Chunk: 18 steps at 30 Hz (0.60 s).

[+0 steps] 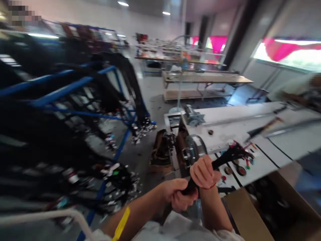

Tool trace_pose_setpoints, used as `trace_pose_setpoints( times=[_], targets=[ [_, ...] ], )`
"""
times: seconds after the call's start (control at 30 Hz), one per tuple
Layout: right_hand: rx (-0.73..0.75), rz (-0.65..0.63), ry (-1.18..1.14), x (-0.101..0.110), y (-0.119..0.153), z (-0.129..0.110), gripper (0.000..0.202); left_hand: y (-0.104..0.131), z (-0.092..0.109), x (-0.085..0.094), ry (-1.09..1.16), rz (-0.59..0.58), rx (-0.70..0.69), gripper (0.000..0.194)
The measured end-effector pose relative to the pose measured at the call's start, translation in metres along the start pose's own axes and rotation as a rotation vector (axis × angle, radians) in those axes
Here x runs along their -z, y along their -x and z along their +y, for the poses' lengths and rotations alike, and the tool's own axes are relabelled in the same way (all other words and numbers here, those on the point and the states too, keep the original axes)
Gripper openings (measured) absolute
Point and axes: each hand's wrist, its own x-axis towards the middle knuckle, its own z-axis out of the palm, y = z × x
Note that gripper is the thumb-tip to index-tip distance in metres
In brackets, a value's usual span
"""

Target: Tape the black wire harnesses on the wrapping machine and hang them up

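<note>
A black wire harness, a taped bundle with a fan of coloured wire ends, slants across the front of the workbench. My right hand, with a red cord at its wrist, is closed around the bundle. Lower and to the left, my left hand also grips it, thumb pressed along the top. The loose wire ends spread over the bench top at the right. Close beyond my hands stands a round metal wheel at the bench end. Rolls of tape lie by the wire ends.
Blue racks hung with dark cable bundles fill the left side. An open cardboard box stands at the lower right, another box on the floor. The white workbench runs right, where a person sits or stands. Tables stand behind.
</note>
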Motion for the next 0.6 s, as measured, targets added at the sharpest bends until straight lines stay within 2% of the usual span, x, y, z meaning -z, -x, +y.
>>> trace_pose_setpoints(
  times=[0.03,0.07,0.13,0.2,0.23,0.27,0.33,0.43,0.53,0.6],
  targets=[
    [0.077,0.077,-0.049,0.004,0.004,-0.018,0.04,-0.017,0.002,0.001,-0.008,-0.029,-0.007,0.059],
    [0.132,0.181,-0.061,0.008,0.008,-0.031,0.03,-0.031,0.004,0.002,-0.055,0.03,-0.053,0.06],
    [0.174,0.461,0.073,0.02,0.014,-0.044,0.024,-0.054,0.009,0.009,-0.29,0.289,-0.148,0.055],
    [0.195,0.745,0.307,0.038,0.018,-0.039,0.028,-0.072,0.017,0.021,-0.637,0.612,-0.207,0.042],
    [0.205,0.867,0.406,0.048,0.02,-0.033,0.031,-0.08,0.02,0.028,-0.796,0.721,-0.218,0.035],
    [0.214,0.974,0.473,0.058,0.021,-0.025,0.035,-0.087,0.023,0.036,-0.915,0.774,-0.222,0.03],
    [0.195,1.101,0.492,0.074,0.02,-0.016,0.043,-0.095,0.026,0.05,-0.995,0.747,-0.228,0.03],
    [0.126,1.102,0.308,0.083,0.014,-0.03,0.045,-0.09,0.028,0.064,-0.832,0.59,-0.189,0.048],
    [0.265,1.131,0.19,0.08,0.005,-0.059,0.037,-0.061,0.038,0.076,-0.641,0.416,0.016,0.061],
    [0.362,1.214,0.277,0.075,0.0,-0.06,0.034,-0.03,0.055,0.086,-0.622,0.345,0.153,0.065]
  ],
)
